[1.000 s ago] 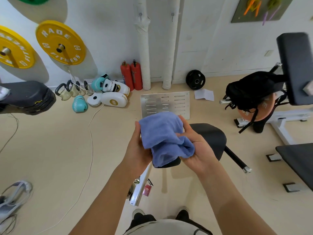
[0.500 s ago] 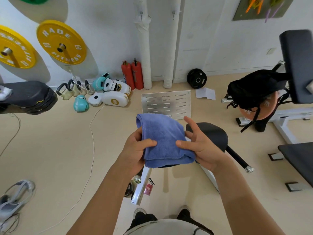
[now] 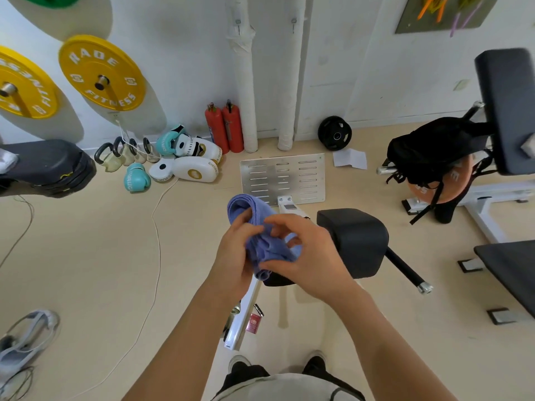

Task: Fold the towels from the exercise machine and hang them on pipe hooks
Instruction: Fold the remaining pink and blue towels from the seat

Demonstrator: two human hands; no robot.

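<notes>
Towel (blue, bunched) between both hands, left fingers and right fingers curled round it.

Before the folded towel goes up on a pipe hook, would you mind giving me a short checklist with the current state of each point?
1. Towel held: ok. The blue towel is gripped by the left hand and the right hand.
2. Fold neat: not ok. Its lower part is bunched between the fingers.
3. Towel clear of the machine: ok, it is lifted above the black seat pad.
4. Hooks free: ok. The hook on the left pipe and the hook on the right pipe hold nothing.
5. Hanging loop on the towel: cannot tell.
</notes>
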